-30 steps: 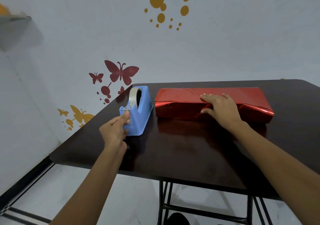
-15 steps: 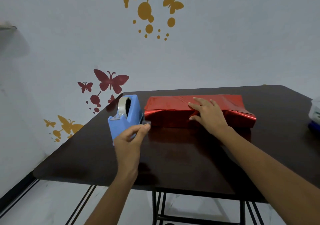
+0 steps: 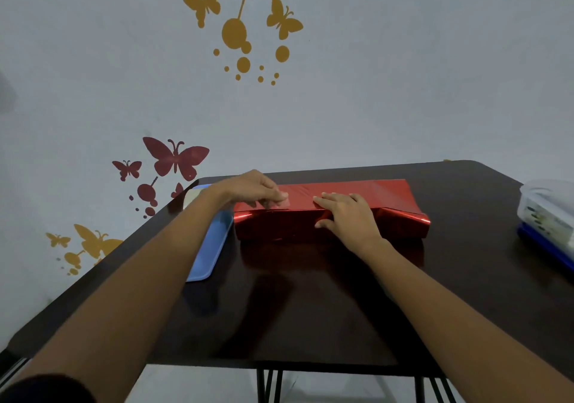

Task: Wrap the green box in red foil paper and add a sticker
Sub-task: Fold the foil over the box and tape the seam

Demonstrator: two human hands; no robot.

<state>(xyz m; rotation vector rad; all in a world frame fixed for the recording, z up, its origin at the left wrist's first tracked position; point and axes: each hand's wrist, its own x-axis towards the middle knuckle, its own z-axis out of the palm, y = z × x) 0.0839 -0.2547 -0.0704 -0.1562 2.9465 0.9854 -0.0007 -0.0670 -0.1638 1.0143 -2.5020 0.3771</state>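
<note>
Left hand (image 3: pixel 251 187) with tape (image 3: pixel 281 203) at box (image 3: pixel 366 189)

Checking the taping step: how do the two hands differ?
The left hand pinches a tape strip at the red parcel's left part; the right hand presses flat on its middle, holding nothing. Left fingers curl, right fingers lie straight. Both are at the parcel's top.

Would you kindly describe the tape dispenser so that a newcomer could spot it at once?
Start at the dark table and find the red wrapped box lying on it. Just left of that box stands the tape dispenser, the only light blue thing on the table.
</note>
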